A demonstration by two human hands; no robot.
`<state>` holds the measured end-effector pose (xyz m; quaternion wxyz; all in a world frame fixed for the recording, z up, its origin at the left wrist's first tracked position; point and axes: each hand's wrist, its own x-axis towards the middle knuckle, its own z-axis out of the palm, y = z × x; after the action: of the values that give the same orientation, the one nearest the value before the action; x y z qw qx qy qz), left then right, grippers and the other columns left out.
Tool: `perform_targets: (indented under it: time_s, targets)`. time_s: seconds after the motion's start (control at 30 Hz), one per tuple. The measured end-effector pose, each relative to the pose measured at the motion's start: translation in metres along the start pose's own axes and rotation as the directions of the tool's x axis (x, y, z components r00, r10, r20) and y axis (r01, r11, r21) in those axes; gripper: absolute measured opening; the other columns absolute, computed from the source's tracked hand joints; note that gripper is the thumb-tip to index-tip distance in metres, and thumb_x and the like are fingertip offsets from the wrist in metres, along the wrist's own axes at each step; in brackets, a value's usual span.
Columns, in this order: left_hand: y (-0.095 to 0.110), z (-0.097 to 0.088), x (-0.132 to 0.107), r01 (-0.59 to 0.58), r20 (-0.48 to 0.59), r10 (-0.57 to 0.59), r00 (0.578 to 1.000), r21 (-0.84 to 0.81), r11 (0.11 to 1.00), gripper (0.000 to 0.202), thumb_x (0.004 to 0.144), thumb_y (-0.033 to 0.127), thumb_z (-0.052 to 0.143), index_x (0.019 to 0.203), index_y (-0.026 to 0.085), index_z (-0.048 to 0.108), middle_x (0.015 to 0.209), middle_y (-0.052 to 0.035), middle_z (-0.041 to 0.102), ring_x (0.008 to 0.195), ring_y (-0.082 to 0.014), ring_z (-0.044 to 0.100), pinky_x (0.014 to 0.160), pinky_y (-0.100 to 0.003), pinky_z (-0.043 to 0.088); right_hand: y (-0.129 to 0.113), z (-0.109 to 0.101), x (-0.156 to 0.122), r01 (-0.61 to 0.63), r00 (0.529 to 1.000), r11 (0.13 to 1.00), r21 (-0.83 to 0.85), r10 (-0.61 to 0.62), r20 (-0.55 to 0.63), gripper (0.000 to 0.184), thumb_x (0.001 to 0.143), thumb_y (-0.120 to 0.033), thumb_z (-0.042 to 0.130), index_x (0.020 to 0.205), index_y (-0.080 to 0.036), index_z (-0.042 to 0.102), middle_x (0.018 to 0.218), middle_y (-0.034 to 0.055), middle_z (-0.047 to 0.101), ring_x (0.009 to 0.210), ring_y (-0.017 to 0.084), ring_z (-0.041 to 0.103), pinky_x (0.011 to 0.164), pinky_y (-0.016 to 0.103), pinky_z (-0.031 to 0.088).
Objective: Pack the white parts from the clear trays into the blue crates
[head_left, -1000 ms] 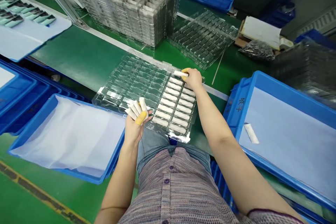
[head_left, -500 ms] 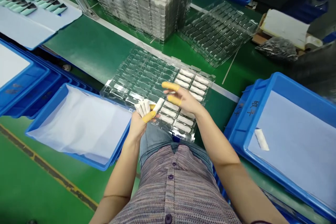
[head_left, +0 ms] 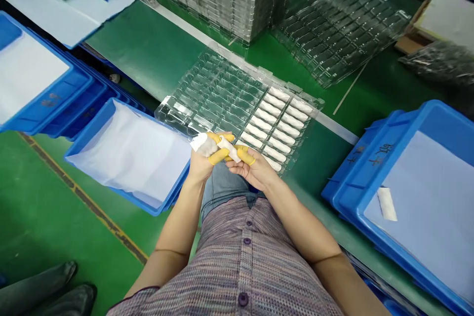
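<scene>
Both hands wear yellow finger cots and meet over the near edge of a clear plastic tray [head_left: 218,89]. My left hand [head_left: 202,165] is closed around several white paper-wrapped pieces [head_left: 203,144] bunched in its palm. Between the fingertips of both hands lies one more white wrapped piece [head_left: 230,150], tilted down to the right. My right hand [head_left: 257,172] pinches its lower end. White wrapped pieces [head_left: 277,141] fill slots in two columns at the tray's right side. The slots to the left show bare clear plastic.
Blue bins with white liners stand at left [head_left: 133,158] and right [head_left: 418,197]; a lone white piece [head_left: 387,203] lies in the right one. Behind are a tall stack of filled trays [head_left: 222,5] and loose clear trays [head_left: 344,29]. Someone's dark-clad legs [head_left: 44,291] show at lower left.
My right hand has come from above the tray down to my left hand and now grips the piece held at its fingertips. The view has shifted slightly.
</scene>
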<state>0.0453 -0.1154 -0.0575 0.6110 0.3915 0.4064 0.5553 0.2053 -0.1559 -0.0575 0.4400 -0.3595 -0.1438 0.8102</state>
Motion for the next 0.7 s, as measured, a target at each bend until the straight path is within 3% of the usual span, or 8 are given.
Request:
perform_targets:
  time_s: [0.13, 0.27, 0.37, 0.47, 0.53, 0.6, 0.67, 0.7]
  targets:
    - [0.005, 0.004, 0.001, 0.043, -0.019, -0.042, 0.999, 0.03, 0.999, 0.038, 0.066, 0.044, 0.095, 0.082, 0.017, 0.073, 0.086, -0.007, 0.079, 0.066, -0.0174, 0.07, 0.058, -0.026, 0.056, 0.007, 0.006, -0.009, -0.163, 0.983, 0.984, 0.071, 0.156, 0.098, 0.031, 0.091, -0.046, 0.077, 0.1, -0.016, 0.073, 0.086, 0.0055, 0.081, 0.067, 0.012, 0.075, 0.065, 0.02, 0.065]
    - [0.01, 0.01, 0.001, 0.09, -0.043, -0.09, 0.995, 0.022, 0.996, 0.043, 0.063, 0.047, 0.096, 0.081, 0.017, 0.072, 0.085, -0.0072, 0.079, 0.067, -0.0176, 0.072, 0.057, -0.025, 0.056, 0.006, 0.008, -0.014, -0.265, 0.957, 0.96, 0.09, 0.251, 0.143, 0.022, 0.098, -0.036, 0.066, 0.109, -0.017, 0.071, 0.097, 0.0059, 0.082, 0.076, 0.012, 0.078, 0.07, 0.019, 0.065]
    - [0.01, 0.012, -0.002, 0.168, -0.048, -0.17, 0.984, -0.034, 0.985, 0.05, 0.062, 0.051, 0.095, 0.088, 0.017, 0.07, 0.089, -0.0089, 0.08, 0.072, -0.0227, 0.076, 0.06, -0.029, 0.06, 0.009, 0.008, -0.015, -0.148, 0.984, 0.988, 0.049, 0.142, 0.109, 0.024, 0.088, -0.037, 0.079, 0.101, -0.02, 0.067, 0.103, 0.0044, 0.082, 0.088, 0.014, 0.079, 0.075, 0.022, 0.065]
    - [0.007, 0.014, -0.004, 0.168, -0.04, -0.17, 0.985, -0.052, 0.984, 0.052, 0.059, 0.048, 0.098, 0.09, 0.017, 0.069, 0.095, -0.0108, 0.081, 0.078, -0.0261, 0.079, 0.068, -0.034, 0.065, 0.018, 0.007, -0.014, 0.091, 0.996, 0.987, -0.13, -0.093, -0.008, 0.036, 0.078, -0.045, 0.087, 0.09, -0.023, 0.061, 0.101, 0.0022, 0.08, 0.088, 0.017, 0.078, 0.078, 0.029, 0.066]
    - [0.005, 0.015, -0.005, 0.152, -0.056, -0.156, 0.986, -0.062, 0.986, 0.057, 0.055, 0.047, 0.1, 0.091, 0.017, 0.068, 0.094, -0.0101, 0.081, 0.077, -0.0266, 0.079, 0.07, -0.036, 0.066, 0.022, 0.006, -0.013, 0.246, 0.952, 0.889, -0.387, -0.297, -0.076, 0.034, 0.081, -0.05, 0.083, 0.09, -0.026, 0.06, 0.099, 0.0017, 0.078, 0.089, 0.02, 0.077, 0.081, 0.035, 0.065]
    - [0.004, 0.016, -0.004, 0.154, -0.084, -0.161, 0.983, -0.079, 0.985, 0.062, 0.052, 0.048, 0.101, 0.094, 0.017, 0.068, 0.092, -0.0087, 0.08, 0.075, -0.0268, 0.079, 0.069, -0.037, 0.066, 0.023, 0.005, -0.015, 0.307, 0.881, 0.672, -0.674, -0.469, -0.066, 0.028, 0.086, -0.05, 0.078, 0.092, -0.027, 0.064, 0.101, 0.0042, 0.075, 0.096, 0.024, 0.073, 0.09, 0.043, 0.062]
    - [0.002, 0.015, -0.003, 0.17, -0.104, -0.18, 0.978, -0.1, 0.98, 0.064, 0.051, 0.048, 0.101, 0.097, 0.018, 0.067, 0.092, -0.0086, 0.08, 0.074, -0.0269, 0.079, 0.067, -0.036, 0.066, 0.022, 0.006, -0.016, 0.298, 0.841, 0.482, -0.824, -0.542, -0.013, 0.024, 0.087, -0.048, 0.077, 0.095, -0.028, 0.067, 0.106, 0.0073, 0.074, 0.102, 0.027, 0.07, 0.098, 0.047, 0.059]
    - [0.002, 0.013, -0.002, 0.183, -0.107, -0.195, 0.975, -0.113, 0.977, 0.065, 0.051, 0.048, 0.101, 0.098, 0.018, 0.067, 0.093, -0.0086, 0.08, 0.074, -0.0268, 0.079, 0.065, -0.035, 0.066, 0.021, 0.006, -0.017, 0.306, 0.842, 0.475, -0.825, -0.54, 0.002, 0.026, 0.086, -0.049, 0.078, 0.096, -0.028, 0.067, 0.109, 0.0079, 0.073, 0.102, 0.027, 0.07, 0.098, 0.048, 0.059]
